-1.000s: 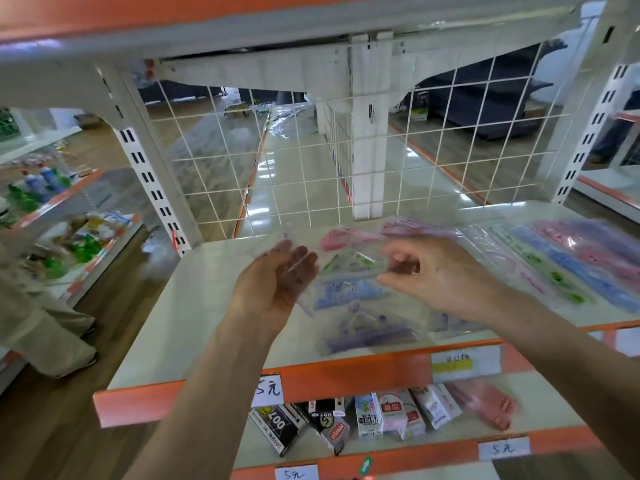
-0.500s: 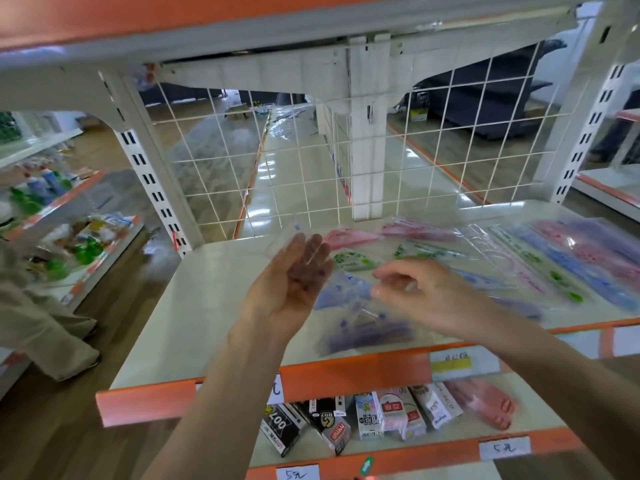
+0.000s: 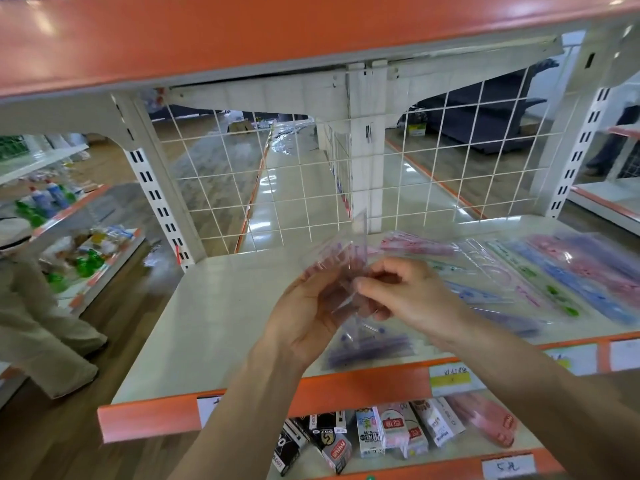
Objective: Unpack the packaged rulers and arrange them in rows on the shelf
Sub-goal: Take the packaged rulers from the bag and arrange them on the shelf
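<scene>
Over the white shelf [image 3: 214,317], my left hand [image 3: 304,317] and my right hand [image 3: 412,292] meet and both hold a crumpled clear plastic wrapper [image 3: 341,258], its top sticking up between them. My right fingers pinch its lower part. A purple packaged ruler set [image 3: 374,348] lies on the shelf just under my hands. More packaged rulers [image 3: 554,282] in pink, blue and green lie in overlapping rows to the right.
A white wire grid [image 3: 294,188] closes the shelf's back, and an orange-faced shelf [image 3: 242,36] hangs low overhead. Small boxed goods [image 3: 381,434] fill the lower shelf. A person in beige clothes [image 3: 38,320] stands at the left in the aisle.
My hands have come together and bunched the clear wrapper, which was spread flat between them before. The view has dropped slightly and the ruler sets now lie on the shelf below.
</scene>
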